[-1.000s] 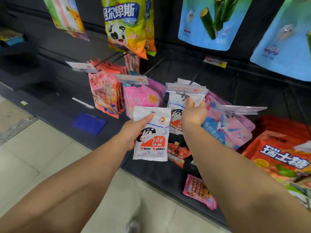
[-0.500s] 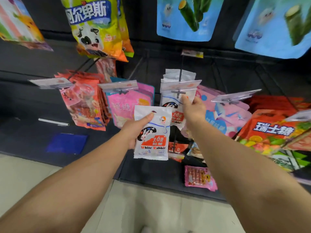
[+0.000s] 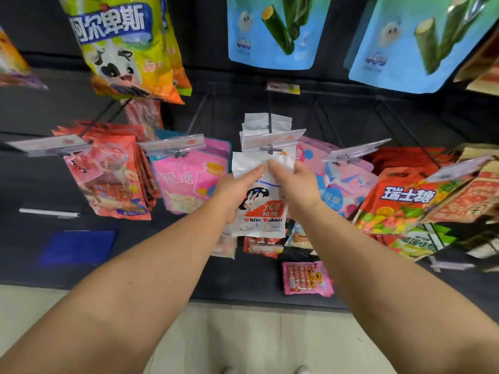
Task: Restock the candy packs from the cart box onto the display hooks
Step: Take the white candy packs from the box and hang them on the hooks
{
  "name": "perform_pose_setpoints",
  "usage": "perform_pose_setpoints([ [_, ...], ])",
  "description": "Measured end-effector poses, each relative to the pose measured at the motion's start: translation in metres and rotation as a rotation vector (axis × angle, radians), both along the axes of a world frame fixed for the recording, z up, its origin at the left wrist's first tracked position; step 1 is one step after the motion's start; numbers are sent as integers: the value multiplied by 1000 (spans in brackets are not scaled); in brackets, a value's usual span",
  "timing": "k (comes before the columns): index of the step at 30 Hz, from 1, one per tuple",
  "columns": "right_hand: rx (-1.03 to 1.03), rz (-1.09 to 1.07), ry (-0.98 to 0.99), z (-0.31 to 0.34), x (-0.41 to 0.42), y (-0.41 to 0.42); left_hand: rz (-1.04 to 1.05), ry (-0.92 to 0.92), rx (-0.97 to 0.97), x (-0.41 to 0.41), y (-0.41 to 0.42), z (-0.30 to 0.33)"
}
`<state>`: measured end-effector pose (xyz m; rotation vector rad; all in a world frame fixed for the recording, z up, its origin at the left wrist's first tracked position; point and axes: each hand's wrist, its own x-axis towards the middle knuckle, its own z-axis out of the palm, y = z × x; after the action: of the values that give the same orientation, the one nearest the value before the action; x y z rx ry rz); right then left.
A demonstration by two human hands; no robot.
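Both hands, left hand [image 3: 237,188] and right hand [image 3: 293,184], are pinching the White Rabbit pack [image 3: 260,209] top, lining its hole to the hook [image 3: 270,150].

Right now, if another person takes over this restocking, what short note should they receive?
Left hand: pinches the top of the White Rabbit pack.
Right hand: pinches the same top edge.
The pack is just below the tip of the middle hook, not yet on it.
Done: more white packs hang further back on that hook.
Left: thread this pack on. The cart box is out of view.
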<state>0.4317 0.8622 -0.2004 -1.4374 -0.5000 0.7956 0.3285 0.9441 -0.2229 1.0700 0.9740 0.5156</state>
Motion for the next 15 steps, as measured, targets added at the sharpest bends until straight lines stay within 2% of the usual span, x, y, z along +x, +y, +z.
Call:
perform_pose_setpoints([
  [7,15,-37,13,-2,7,8,82,-90,44,7,5,4],
  [15,35,-29,45,-2,8,9,88,-92,7,11,3,6],
])
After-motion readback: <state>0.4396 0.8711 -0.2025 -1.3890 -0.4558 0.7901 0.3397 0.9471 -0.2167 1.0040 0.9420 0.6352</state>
